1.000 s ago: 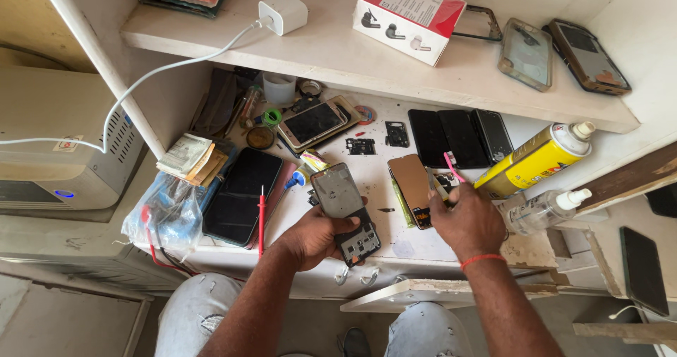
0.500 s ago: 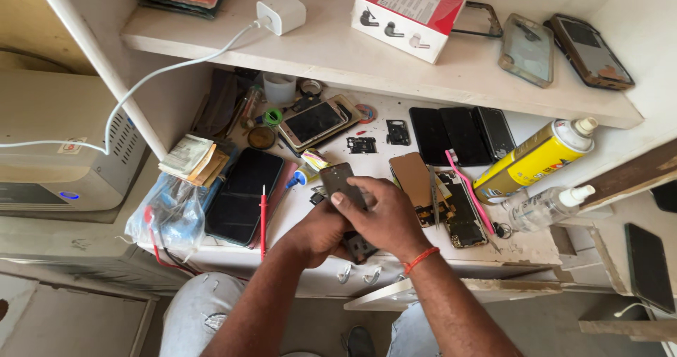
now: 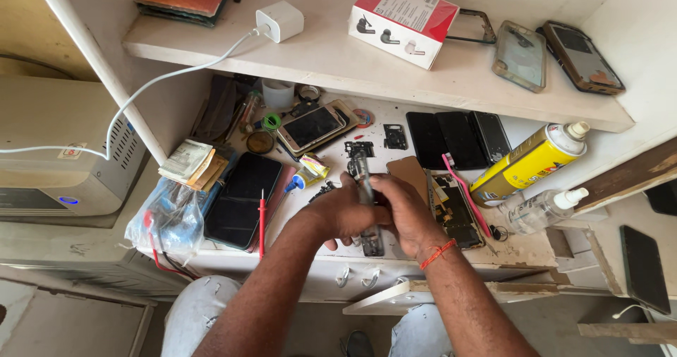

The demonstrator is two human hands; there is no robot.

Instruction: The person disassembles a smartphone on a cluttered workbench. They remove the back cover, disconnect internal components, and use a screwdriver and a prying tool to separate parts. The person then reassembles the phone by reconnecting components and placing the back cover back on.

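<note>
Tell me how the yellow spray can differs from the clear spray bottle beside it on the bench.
The yellow spray can is opaque and bright yellow; the clear spray bottle is see-through. The can is the bigger of the two and has a small white cap, while the bottle ends in a white pump nozzle. The can lies nearer the shelf, the bottle nearer the bench edge. Both lie tilted on their sides, right of the hands.

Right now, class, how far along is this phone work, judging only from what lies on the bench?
Done: an opened phone lies with its insides bare, a pink tool across it. In hand: the left hand and right hand together grip a phone body edge-on. Left: small loose parts lie unfitted near the dark phones.
</note>
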